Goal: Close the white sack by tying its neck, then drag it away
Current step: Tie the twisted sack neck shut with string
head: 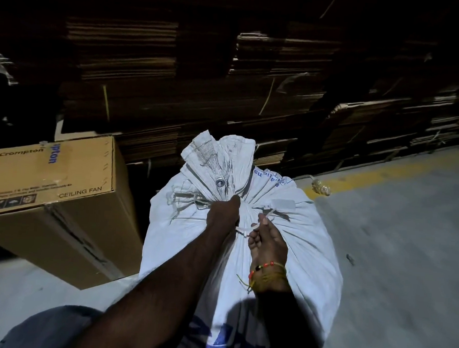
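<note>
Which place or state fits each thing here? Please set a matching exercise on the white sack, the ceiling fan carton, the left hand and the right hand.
Column one:
1. white sack
2. ceiling fan carton
3. left hand
4. right hand

Column two:
A. pinches a pale tie strip beside the neck
B. stands on the floor left of the sack
C. grips the gathered neck
D. stands upright, its top bunched together

Pairs: 1-D, 2-B, 3-C, 4-A
</note>
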`<state>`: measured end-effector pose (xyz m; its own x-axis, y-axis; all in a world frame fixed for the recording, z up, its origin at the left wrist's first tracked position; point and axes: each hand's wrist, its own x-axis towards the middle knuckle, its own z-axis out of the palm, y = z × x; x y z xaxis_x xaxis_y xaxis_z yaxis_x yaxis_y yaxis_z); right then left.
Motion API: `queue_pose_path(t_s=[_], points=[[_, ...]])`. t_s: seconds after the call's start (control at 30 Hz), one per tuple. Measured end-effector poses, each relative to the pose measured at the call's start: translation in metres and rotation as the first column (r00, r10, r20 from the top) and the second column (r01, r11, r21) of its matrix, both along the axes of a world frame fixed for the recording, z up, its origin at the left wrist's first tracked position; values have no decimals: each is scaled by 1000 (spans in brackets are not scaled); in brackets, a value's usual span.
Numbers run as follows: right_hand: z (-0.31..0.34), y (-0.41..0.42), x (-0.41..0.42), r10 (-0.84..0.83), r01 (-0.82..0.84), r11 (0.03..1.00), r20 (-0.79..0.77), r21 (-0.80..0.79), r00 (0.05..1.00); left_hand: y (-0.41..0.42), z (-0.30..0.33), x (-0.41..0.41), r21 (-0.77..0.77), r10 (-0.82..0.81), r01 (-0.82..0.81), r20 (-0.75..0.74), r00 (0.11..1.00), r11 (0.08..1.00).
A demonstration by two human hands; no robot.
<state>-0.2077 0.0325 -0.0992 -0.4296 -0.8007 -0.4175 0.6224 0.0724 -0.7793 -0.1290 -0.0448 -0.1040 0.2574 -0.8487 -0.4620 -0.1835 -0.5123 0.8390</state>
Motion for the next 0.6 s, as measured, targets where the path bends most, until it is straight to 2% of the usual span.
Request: queue_pose_path(t_s=[0.13, 0.6], points=[[0, -1, -1, 109, -112, 993, 67, 39, 992, 0, -2, 1, -3, 14, -14, -10, 1000, 1000], [0, 3, -1, 128, -133, 989, 81, 60, 988, 0, -5, 0, -28, 21, -21, 3, 1000, 999]])
